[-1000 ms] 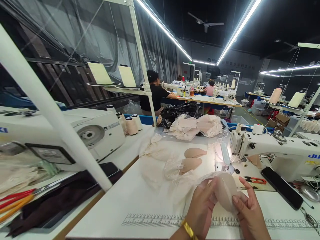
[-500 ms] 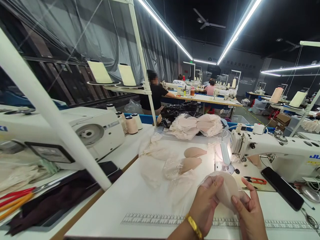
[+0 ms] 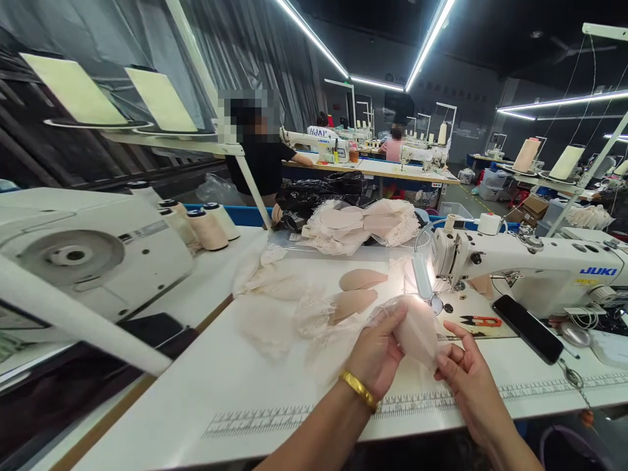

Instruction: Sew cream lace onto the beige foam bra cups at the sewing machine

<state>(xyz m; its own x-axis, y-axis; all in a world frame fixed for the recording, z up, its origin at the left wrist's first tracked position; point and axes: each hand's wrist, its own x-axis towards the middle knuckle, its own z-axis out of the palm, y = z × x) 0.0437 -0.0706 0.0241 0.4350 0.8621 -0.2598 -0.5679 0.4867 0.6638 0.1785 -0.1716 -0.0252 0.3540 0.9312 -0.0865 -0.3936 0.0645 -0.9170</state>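
Between my two hands is a beige bra cup (image 3: 416, 332) with sheer fabric around it, held above the table near the sewing machine (image 3: 520, 258). My left hand (image 3: 377, 353) grips its left side, thumb on top, with a gold bracelet at the wrist. The lower right edge is pinched by my right hand (image 3: 461, 363), whose index finger points outward. Two more beige cup pieces (image 3: 362, 280) lie behind on the white table, among pale lace and mesh pieces (image 3: 275, 288). A lit lamp (image 3: 422, 276) shines beside the machine's needle area.
Orange-handled thread snips (image 3: 481, 321) and a black phone (image 3: 527, 328) lie right of my hands. A ruler strip (image 3: 265, 420) runs along the table's front. Lace cups (image 3: 358, 226) are heaped at the back. Another machine (image 3: 88, 255) and thread cones (image 3: 209, 229) stand left; a person (image 3: 255, 163) sits beyond.
The view has turned, so the surroundings appear shifted left and the right machine shows more fully. Both hands still hold the bra cup, now nearer the lamp in view; my right fingers have closed in on its edge.
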